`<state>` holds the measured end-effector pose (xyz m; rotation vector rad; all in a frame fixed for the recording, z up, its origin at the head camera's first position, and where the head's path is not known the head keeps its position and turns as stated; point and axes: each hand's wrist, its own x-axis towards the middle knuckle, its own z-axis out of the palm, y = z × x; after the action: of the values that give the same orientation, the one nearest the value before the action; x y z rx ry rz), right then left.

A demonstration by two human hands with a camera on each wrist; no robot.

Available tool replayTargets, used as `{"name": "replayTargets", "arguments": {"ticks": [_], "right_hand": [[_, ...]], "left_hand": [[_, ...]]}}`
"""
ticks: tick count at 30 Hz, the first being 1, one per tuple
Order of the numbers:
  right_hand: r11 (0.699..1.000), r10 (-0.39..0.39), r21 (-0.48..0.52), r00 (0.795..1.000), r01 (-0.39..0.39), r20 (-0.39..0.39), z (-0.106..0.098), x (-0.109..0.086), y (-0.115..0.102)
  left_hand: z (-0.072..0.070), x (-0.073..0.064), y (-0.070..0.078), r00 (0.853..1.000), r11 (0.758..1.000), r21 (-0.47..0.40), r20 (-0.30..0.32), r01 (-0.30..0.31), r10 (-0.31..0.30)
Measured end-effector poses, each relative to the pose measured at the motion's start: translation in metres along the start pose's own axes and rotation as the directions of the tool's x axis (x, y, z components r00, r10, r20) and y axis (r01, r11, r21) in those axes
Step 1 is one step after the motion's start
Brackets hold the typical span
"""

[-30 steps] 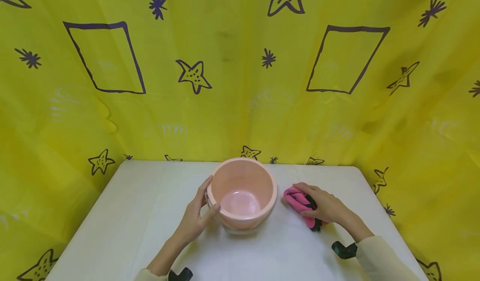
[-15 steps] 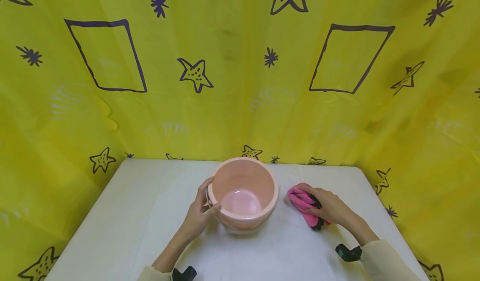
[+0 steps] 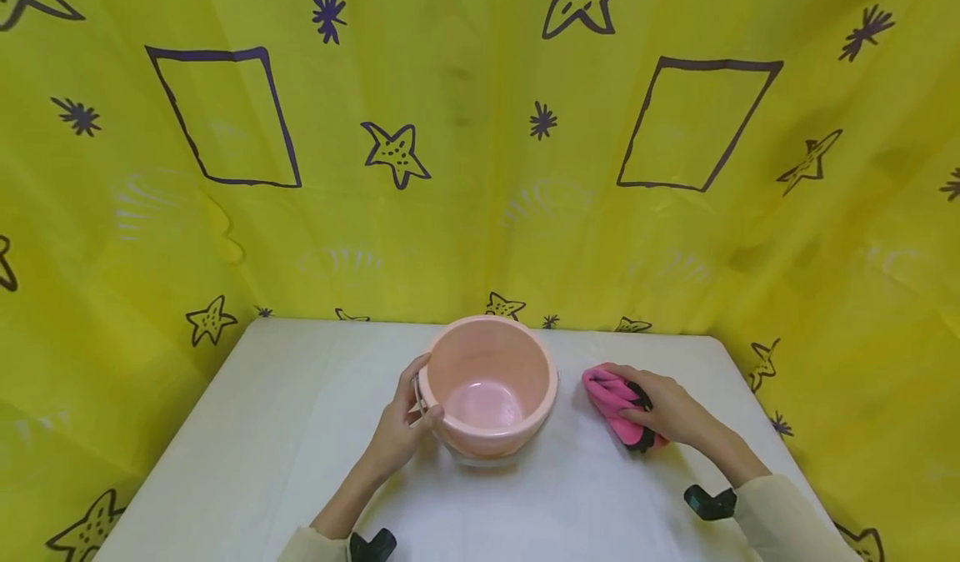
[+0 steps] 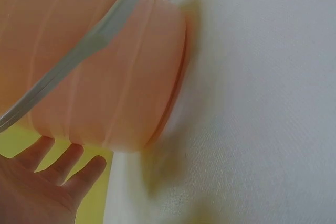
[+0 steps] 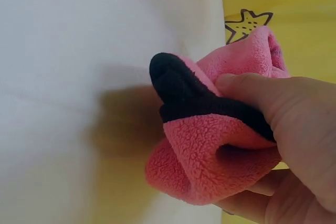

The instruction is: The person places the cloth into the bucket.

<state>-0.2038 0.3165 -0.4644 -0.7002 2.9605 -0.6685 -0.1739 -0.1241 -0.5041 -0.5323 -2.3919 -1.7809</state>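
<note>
A peach-pink plastic bucket (image 3: 487, 358) stands right of my left hand (image 3: 397, 429), its mouth tipped toward the head camera. My left hand holds it at the left side, thumb at the rim and the other fingers along the outer wall. In the left wrist view a pale grey handle (image 4: 79, 53) hangs down across the bucket's ribbed side. My right hand (image 3: 671, 408) grips a bunched pink fleece cloth (image 5: 194, 158) with black trim (image 5: 205, 106), pressing its thumb on top. The cloth casts a shadow on the table and seems a little above it, right of the bucket.
Both hands are over a white-covered table (image 3: 262, 445). A yellow curtain (image 3: 465, 212) printed with stars encloses its back and sides. A dark wrist mount (image 3: 708, 504) sticks out from the right sleeve, and another dark mount (image 3: 372, 544) from the left.
My right hand has moved slightly right with the pink fleece cloth, away from the bucket. The left hand keeps its hold, and the bucket stays about where it was. The head view shifts a little.
</note>
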Motion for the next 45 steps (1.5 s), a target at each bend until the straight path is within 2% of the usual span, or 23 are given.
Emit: {"name": "replayTargets", "arguments": {"ticks": [16, 24, 31, 34, 40, 45], "right_hand": [[0.995, -0.100, -0.028, 0.993, 0.098, -0.069, -0.036, 0.001, -0.010], [0.995, -0.098, 0.000, 0.992, 0.099, -0.083, -0.051, 0.001, -0.015], [0.989, -0.148, -0.040, 0.976, 0.144, -0.160, -0.064, 0.002, -0.020], [0.990, -0.142, -0.021, 0.975, 0.141, -0.172, -0.070, 0.002, -0.023], [0.993, -0.077, 0.073, 0.984, 0.089, -0.159, -0.079, 0.003, -0.032], [0.993, -0.060, 0.093, 0.985, 0.076, -0.163, -0.083, 0.008, -0.040]], "left_hand": [[-0.001, 0.001, -0.003, 1.000, 1.000, 0.007, -0.001, 0.020, -0.020], [-0.001, -0.002, 0.001, 0.999, 0.999, -0.006, -0.010, 0.050, -0.050], [0.000, -0.003, 0.003, 0.999, 0.999, -0.002, -0.013, 0.036, -0.036], [0.001, -0.003, 0.003, 1.000, 1.000, 0.000, -0.011, 0.018, -0.018], [0.001, -0.003, 0.000, 1.000, 1.000, 0.002, -0.011, 0.003, -0.003], [0.001, -0.003, -0.001, 1.000, 1.000, -0.001, -0.013, 0.002, -0.002]]}}
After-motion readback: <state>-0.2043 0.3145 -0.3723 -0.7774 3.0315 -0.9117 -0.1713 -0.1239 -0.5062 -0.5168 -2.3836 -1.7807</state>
